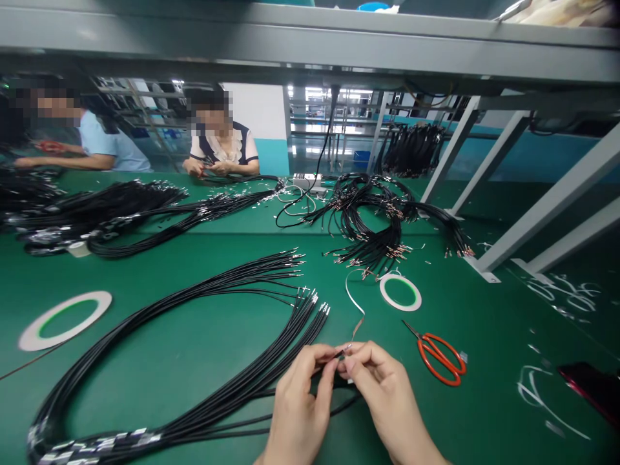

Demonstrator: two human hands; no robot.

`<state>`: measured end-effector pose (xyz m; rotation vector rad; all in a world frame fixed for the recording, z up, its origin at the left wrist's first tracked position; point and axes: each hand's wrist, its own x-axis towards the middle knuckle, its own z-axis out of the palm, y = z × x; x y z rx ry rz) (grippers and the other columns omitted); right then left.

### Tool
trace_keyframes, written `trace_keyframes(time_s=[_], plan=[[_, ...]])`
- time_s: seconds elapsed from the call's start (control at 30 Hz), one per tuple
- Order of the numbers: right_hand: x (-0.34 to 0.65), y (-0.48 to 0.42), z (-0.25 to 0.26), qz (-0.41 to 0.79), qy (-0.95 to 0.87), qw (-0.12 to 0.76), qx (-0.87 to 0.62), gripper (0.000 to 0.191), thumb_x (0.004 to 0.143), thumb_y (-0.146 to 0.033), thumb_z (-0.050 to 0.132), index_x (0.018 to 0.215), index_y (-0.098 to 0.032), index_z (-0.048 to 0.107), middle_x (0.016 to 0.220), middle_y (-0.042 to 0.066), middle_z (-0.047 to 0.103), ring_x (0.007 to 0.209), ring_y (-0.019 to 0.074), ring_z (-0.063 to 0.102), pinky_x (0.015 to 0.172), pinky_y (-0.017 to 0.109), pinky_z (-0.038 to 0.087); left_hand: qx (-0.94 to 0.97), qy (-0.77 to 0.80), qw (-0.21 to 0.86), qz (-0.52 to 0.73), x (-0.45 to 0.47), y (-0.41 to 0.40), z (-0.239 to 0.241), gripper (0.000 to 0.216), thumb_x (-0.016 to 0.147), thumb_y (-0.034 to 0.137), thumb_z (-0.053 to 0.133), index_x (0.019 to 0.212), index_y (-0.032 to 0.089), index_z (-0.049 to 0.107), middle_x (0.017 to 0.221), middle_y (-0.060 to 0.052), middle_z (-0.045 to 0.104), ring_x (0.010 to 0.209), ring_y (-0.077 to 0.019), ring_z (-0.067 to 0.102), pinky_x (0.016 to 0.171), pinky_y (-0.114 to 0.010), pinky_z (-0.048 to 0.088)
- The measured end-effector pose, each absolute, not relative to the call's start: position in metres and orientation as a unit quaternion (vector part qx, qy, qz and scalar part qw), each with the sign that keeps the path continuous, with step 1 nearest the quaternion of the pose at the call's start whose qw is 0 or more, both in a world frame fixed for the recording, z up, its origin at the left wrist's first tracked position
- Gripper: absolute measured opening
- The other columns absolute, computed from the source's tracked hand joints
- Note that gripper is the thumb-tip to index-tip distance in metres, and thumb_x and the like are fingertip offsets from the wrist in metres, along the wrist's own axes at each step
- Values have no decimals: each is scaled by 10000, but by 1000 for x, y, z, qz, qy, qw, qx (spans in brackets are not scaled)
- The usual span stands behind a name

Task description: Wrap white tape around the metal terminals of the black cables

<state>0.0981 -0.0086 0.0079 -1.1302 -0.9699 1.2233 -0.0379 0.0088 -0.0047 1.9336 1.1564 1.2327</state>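
My left hand [305, 391] is closed, its thumb and index finger pinching the end of a black cable [341, 354]. Fingertips of my right hand [385, 391] are closed at the same cable end, touching it; they partly hide what lies between them. Just above the fingers rises a narrow strip of copper tape [357, 328], whose white backing curls toward a white tape roll [417, 301]. To the left, a bundle of black cables [252, 368] with bare metal tips lies in a big loop. Orange-handled scissors [440, 358] rest right of my right hand.
Another tape roll [29, 336] lies on the green table [194, 349] at left. Coiled cables [353, 219] and more bundles [106, 206] lie farther back. Slanted metal legs [547, 206] stand at right near white scraps [533, 387]. Two co-workers [223, 145] sit opposite.
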Motion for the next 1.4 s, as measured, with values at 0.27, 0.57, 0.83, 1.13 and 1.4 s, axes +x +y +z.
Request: trace_keyframes(time_s=[0.27, 0.57, 0.83, 1.13, 1.4], plan=[[98, -9, 7, 522, -412, 569, -484, 205, 821, -337, 649, 702, -170, 645, 921, 87, 675, 851, 215, 625, 782, 318, 502, 745, 418, 263, 449, -37, 8, -2, 183, 883, 99, 512, 1006, 219, 575, 874, -18, 658, 795, -142, 650, 715, -231, 534], [99, -8, 5, 526, -401, 572, -485, 202, 821, -319, 653, 686, -169, 642, 915, 82, 676, 821, 202, 624, 769, 321, 505, 753, 401, 257, 455, -38, 8, -1, 223, 866, 52, 511, 983, 220, 599, 847, -17, 656, 771, -140, 634, 707, -224, 504], [98, -6, 5, 530, -394, 573, -484, 213, 813, -332, 658, 681, -167, 635, 911, 78, 678, 832, 206, 627, 775, 325, 505, 767, 374, 262, 451, -38, 8, 1, 344, 874, 31, 488, 1110, 248, 615, 900, -36, 660, 807, -144, 629, 726, -234, 511], [98, -6, 5, 528, -394, 582, -476, 174, 806, -314, 670, 709, -173, 644, 798, 35, 666, 722, 162, 610, 719, 278, 513, 765, 375, 261, 454, -38, 8, 1, 418, 888, 51, 476, 1218, 282, 588, 844, -34, 636, 760, -136, 617, 691, -225, 512], [98, -6, 3, 525, -400, 573, -486, 194, 802, -337, 678, 718, -166, 641, 745, 21, 636, 693, 155, 619, 712, 273, 520, 722, 408, 315, 461, -36, 9, 2, 316, 880, 105, 509, 1122, 242, 658, 841, -43, 641, 749, -150, 621, 681, -243, 517]])
